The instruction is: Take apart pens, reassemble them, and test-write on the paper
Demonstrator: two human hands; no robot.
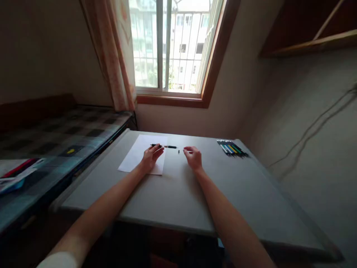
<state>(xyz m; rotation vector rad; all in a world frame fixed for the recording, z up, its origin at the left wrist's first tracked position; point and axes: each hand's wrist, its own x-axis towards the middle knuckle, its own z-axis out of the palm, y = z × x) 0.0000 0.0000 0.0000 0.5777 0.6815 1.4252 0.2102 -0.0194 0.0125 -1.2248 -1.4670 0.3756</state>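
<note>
Reading my head feed now. Left hand [150, 158] is over the paper [132, 158], fingers pinching a dark pen part [153, 144].

And the right?

Right hand [193, 158] is out over the surface [173, 201], fingers curled, thumb close to the index. Too small for me to tell if anything is between them.

Where's the rest?

Second pen part [173, 147] lies just right of the left fingertips, near the paper's edge. Small stub [179, 151] sits between it and the right hand, touching neither.

How far along?

My call: midway. Done: parts are separate, one in hand. Left: second part and stub, both loose. Can't confirm they all belong together. Paper looks blank; I can't rule out faint marks.

Other pens?

Row of pens [231, 148] on the right of the surface, side by side, no hand near.
</note>
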